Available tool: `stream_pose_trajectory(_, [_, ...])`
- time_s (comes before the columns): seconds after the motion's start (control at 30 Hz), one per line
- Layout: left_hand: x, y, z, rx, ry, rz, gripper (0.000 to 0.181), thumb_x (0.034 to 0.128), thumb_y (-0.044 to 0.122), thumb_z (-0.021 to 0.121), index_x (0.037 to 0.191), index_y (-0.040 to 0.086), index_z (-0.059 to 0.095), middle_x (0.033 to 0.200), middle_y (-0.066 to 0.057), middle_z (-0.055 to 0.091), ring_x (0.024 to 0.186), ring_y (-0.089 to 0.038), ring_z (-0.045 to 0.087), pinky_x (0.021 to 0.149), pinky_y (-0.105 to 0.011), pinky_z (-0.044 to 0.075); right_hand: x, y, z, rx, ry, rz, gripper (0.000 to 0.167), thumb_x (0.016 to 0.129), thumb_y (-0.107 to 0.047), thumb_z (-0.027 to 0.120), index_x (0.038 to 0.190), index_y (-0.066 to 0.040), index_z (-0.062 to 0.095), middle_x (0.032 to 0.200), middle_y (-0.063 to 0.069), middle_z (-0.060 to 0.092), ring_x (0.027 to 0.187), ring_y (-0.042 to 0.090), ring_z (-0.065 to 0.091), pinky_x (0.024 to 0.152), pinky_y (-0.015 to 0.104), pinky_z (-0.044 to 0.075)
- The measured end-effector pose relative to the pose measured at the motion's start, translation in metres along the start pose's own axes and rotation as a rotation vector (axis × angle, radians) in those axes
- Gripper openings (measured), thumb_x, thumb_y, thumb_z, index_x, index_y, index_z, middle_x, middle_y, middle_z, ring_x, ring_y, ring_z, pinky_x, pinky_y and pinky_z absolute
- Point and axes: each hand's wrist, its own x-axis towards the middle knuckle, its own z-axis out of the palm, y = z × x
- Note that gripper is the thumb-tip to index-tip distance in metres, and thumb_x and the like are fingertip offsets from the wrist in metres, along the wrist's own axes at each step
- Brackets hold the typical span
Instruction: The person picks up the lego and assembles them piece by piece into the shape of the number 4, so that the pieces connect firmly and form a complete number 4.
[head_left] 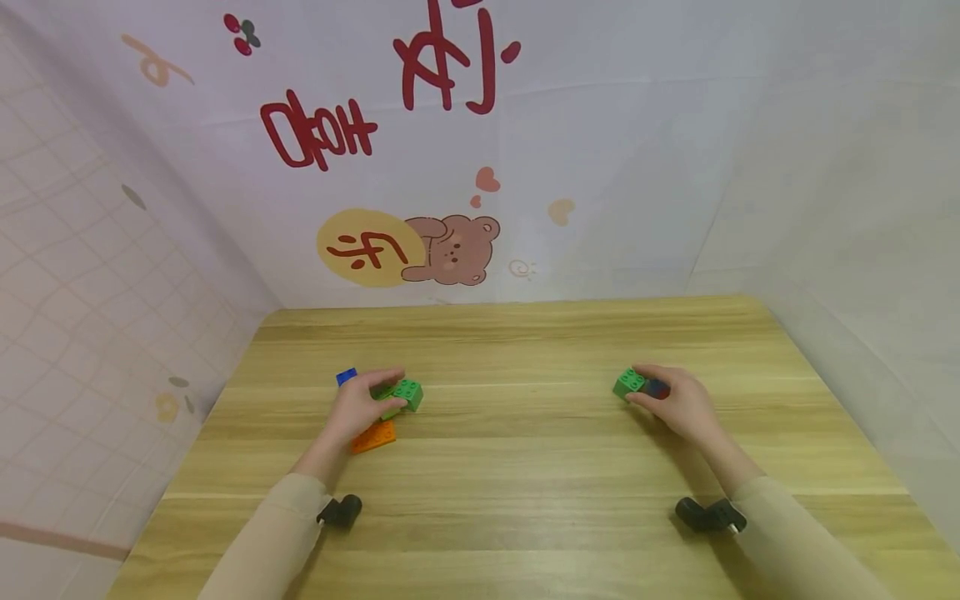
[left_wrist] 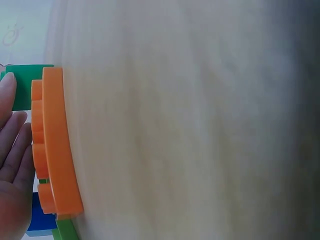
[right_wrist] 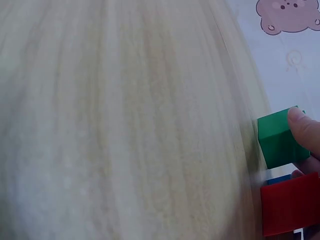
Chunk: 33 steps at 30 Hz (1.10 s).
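On the left of the table, my left hand (head_left: 358, 410) holds a green toy brick (head_left: 408, 393) between thumb and fingers. Under and around that hand lie a light green brick (head_left: 391, 412), an orange brick (head_left: 373, 437) and a blue brick (head_left: 346, 377), partly covered. The orange brick (left_wrist: 56, 140) stands large in the left wrist view, with the thumb against the green brick (left_wrist: 30, 86) behind it. To the right, my right hand (head_left: 681, 406) pinches another green brick (head_left: 628, 383). A red brick (right_wrist: 290, 204) and a blue brick (right_wrist: 279, 179) sit close beneath that hand.
The wood-grain table (head_left: 510, 483) runs back to a white printed cloth (head_left: 600, 150) with a bear and red characters. Cloth also hangs along both sides. Black wrist devices (head_left: 341, 511) are on both forearms, just above the table.
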Motion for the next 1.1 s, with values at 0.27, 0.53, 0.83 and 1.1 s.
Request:
stream_pose_trajectory(0.27, [0.001,0.001,0.002,-0.002,0.005,0.003,0.042,0.0825,0.005,0.080,0.123,0.001,0.069,0.122,-0.017,0.066,0.113,-0.036,0.060,0.098,-0.052,0.048,0.000,0.002,-0.001,-0.005,0.002,-0.005,0.051,0.090,-0.029,0.075,0.132,-0.003,0.062,0.126,0.027,0.061,0.110,0.047,0.056,0.084,0.058,0.052])
stream_pose_trajectory(0.53, [0.000,0.002,0.002,0.007,0.009,-0.004,0.037,0.0830,0.009,0.081,0.119,0.005,0.071,0.114,-0.012,0.070,0.104,-0.031,0.063,0.091,-0.050,0.051,0.002,-0.002,-0.002,0.053,0.064,-0.049,0.043,0.090,-0.021,0.075,0.128,-0.003,0.064,0.126,0.025,0.061,0.115,0.047,0.054,0.092,0.064,0.045])
stream_pose_trajectory(0.83, [-0.003,0.009,-0.001,-0.025,0.027,-0.019,0.038,0.0832,0.014,0.081,0.119,0.007,0.071,0.113,-0.009,0.070,0.101,-0.030,0.065,0.088,-0.048,0.053,0.004,-0.024,-0.006,0.113,0.057,-0.067,0.046,0.092,-0.027,0.073,0.132,-0.006,0.062,0.131,0.020,0.060,0.123,0.045,0.050,0.100,0.065,0.038])
stream_pose_trajectory(1.1, [-0.006,0.017,0.004,-0.100,0.041,0.017,0.040,0.0831,0.013,0.081,0.120,0.003,0.069,0.112,-0.011,0.069,0.099,-0.027,0.067,0.088,-0.038,0.055,0.006,-0.042,0.011,0.286,0.066,-0.183,0.040,0.089,-0.004,0.073,0.127,0.001,0.063,0.124,0.019,0.062,0.111,0.034,0.060,0.095,0.048,0.050])
